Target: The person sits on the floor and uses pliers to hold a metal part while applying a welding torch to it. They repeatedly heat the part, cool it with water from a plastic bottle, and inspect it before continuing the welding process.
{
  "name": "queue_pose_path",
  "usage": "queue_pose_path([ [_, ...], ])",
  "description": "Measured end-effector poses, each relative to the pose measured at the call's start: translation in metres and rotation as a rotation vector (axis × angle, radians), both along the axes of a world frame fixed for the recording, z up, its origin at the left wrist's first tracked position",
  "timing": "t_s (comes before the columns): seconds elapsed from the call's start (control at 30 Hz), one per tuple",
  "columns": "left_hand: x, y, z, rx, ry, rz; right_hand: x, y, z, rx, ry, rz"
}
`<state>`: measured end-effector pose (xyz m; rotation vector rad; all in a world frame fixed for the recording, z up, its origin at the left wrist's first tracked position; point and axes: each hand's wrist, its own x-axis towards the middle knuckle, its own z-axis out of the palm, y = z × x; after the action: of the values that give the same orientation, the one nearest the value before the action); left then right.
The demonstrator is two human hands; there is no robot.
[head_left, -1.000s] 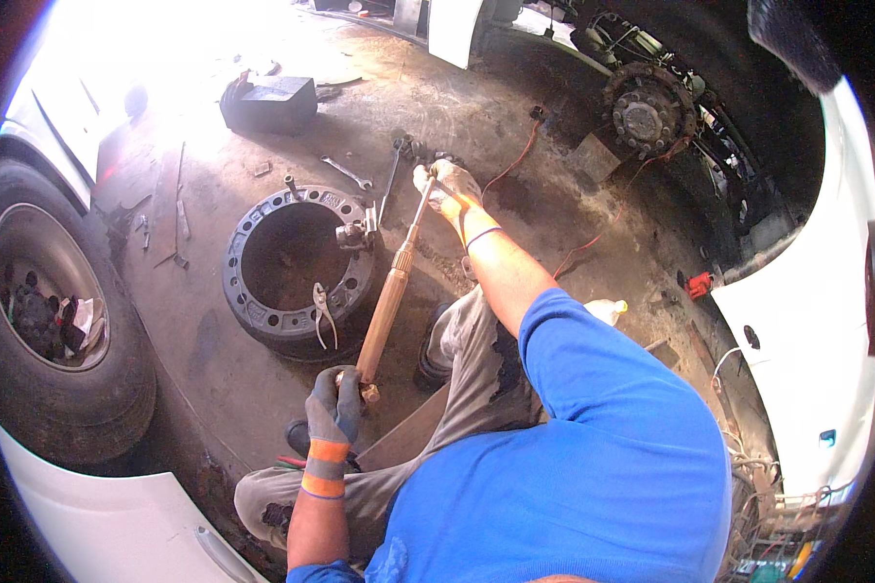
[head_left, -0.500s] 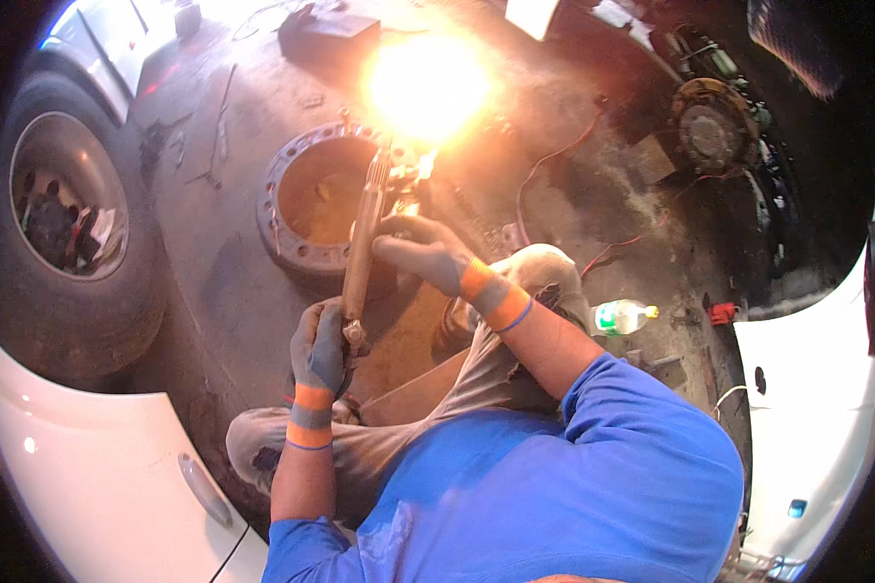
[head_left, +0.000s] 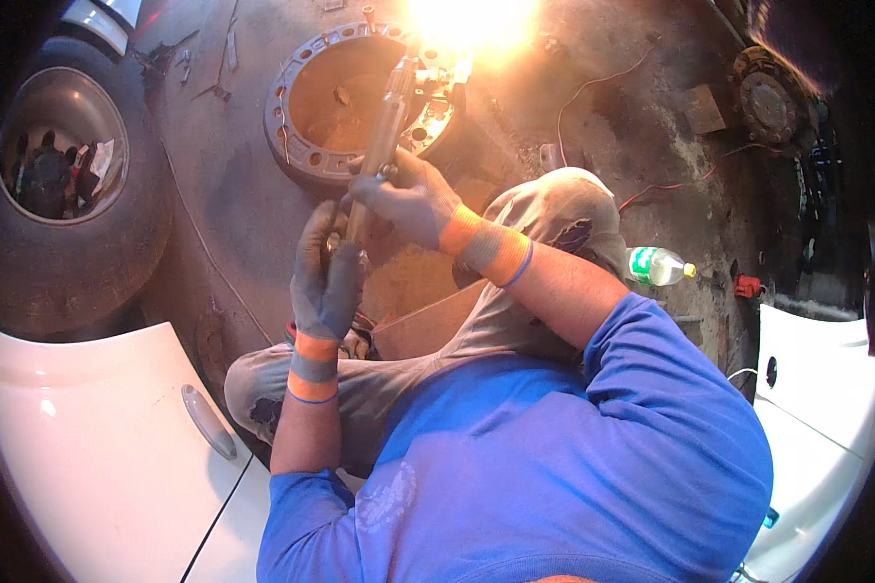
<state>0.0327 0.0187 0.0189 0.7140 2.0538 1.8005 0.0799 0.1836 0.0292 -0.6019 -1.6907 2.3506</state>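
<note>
A long tan metal tool shaft (head_left: 383, 126) runs from my hands up to a round rusty brake drum (head_left: 306, 146) lying on the concrete floor. My left hand (head_left: 326, 277), in a grey glove with an orange cuff, grips the shaft's near end. My right hand (head_left: 403, 199), gloved the same way, holds the shaft just above the left hand. The tool's far tip rests at the drum's rim, beside a bright glare that hides detail there. I sit on the floor with my knees bent.
A large truck tyre (head_left: 63, 194) stands at the left. A white vehicle door panel (head_left: 97, 437) lies at the lower left, another white panel (head_left: 817, 389) at the right. A plastic bottle (head_left: 656, 264) lies by my right knee. A wheel hub (head_left: 768, 97) is at the upper right.
My right hand slid down the shaft from its far end to just above my left hand. The view tilted closer to the drum.
</note>
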Motion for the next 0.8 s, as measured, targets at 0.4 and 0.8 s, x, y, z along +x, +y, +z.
queue_pose_path([
  [0.4,-0.019,-0.020,0.009,-0.180,0.691,-0.220,-0.007,0.003,-0.001,0.144,0.055,0.074],
  [0.8,-0.007,-0.055,-0.005,-0.328,0.491,-0.288,0.005,-0.006,-0.016,0.305,-0.356,0.409],
])
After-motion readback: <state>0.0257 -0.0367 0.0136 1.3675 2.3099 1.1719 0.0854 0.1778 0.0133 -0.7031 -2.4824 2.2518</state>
